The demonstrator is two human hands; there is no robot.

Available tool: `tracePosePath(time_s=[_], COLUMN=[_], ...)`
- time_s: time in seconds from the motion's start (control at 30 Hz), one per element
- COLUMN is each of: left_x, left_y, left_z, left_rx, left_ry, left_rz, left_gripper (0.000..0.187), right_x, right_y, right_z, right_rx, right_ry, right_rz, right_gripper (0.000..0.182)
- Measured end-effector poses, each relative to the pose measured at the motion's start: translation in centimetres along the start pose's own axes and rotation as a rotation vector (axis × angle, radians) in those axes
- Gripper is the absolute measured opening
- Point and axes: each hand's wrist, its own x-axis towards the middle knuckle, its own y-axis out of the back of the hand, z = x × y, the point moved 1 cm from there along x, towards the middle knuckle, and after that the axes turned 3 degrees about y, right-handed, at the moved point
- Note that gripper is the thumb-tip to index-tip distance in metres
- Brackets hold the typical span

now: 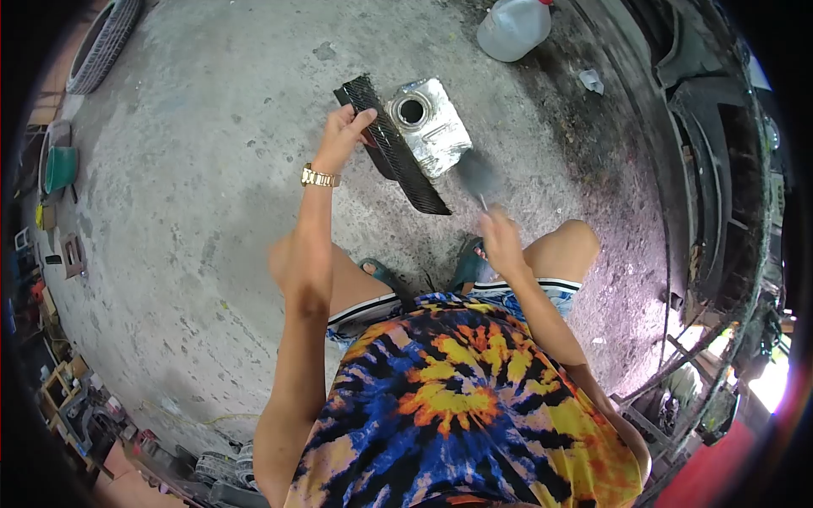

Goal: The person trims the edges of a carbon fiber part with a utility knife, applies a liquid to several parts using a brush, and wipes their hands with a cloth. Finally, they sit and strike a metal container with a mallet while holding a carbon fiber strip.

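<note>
My left hand (347, 131) grips a long black carbon-fibre strip (394, 152) by its left edge, thumb on top of the glossy woven face. Beside the strip's right edge is a silver metal can (442, 140) with a round, open mouth. My right hand (501, 237) is closed round the thin handle of a brush-like tool (480, 176). The tool's dark grey head is smeared by motion and lies near the can's lower right corner. Its exact kind I cannot tell.
A translucent plastic jug (513, 32) with a red cap stands beyond the can. To its right lies a crumpled white scrap (591, 81). A tyre (103, 46) and a green container (61, 168) are at the left; dark car parts (720, 161) line the right side.
</note>
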Motion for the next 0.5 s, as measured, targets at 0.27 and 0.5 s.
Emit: tracePosePath(time_s=[0.27, 0.5], left_x=[1.3, 0.3], left_y=[0.2, 0.0], left_z=[-0.7, 0.8], left_rx=[-0.035, -0.160], left_ry=[-0.078, -0.045], left_rz=[0.019, -0.014], left_gripper=[0.022, 0.021], right_x=[6.2, -1.7], right_y=[5.2, 1.4], right_z=[0.1, 0.1], right_rx=[0.560, 0.404], right_ry=[-0.865, -0.496], right_rz=[-0.401, -0.301], right_gripper=[0.025, 0.026])
